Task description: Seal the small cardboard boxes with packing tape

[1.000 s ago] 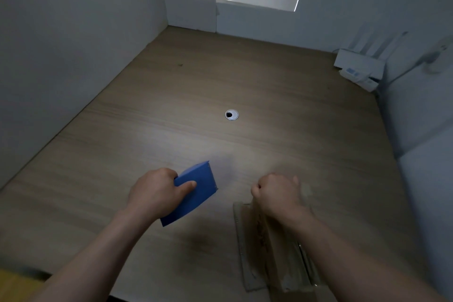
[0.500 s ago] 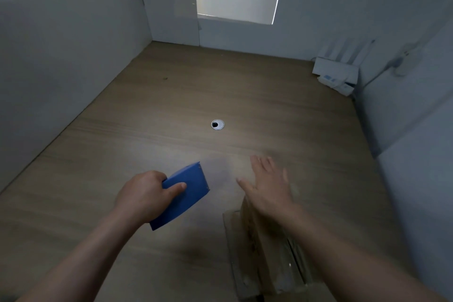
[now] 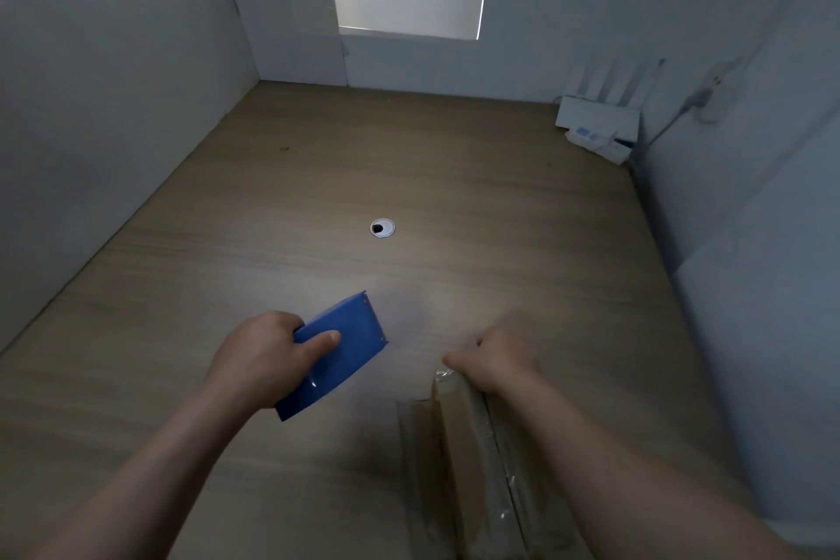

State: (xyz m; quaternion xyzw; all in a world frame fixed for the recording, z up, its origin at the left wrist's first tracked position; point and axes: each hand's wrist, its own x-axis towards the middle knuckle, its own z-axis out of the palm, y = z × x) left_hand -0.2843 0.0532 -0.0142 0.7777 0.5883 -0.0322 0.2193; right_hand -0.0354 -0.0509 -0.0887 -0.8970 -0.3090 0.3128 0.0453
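Note:
A blue tape dispenser [image 3: 347, 343] is gripped by my left hand [image 3: 257, 361], thumb across its top face, and it is tilted above the wooden table [image 3: 409, 150]. To the right, a long brown cardboard box [image 3: 468, 459] lies on the table, with shiny tape along its top. My right hand [image 3: 497, 361] rests at the box's far end. Its fingers curl down over that end and the thumb points left. The hand is blurred, and the forearm hides part of the box's right side.
A round cable grommet [image 3: 382, 228] sits in the middle of the table. A white router [image 3: 595, 123] with upright antennas stands in the far right corner, its cable running up the wall. White partition walls [image 3: 113, 127] close in the table on the left, back and right.
My right hand went from a fist on the box to an open, lifted hand, and now curls over the box's far end. The left hand keeps hold of the dispenser, barely shifted.

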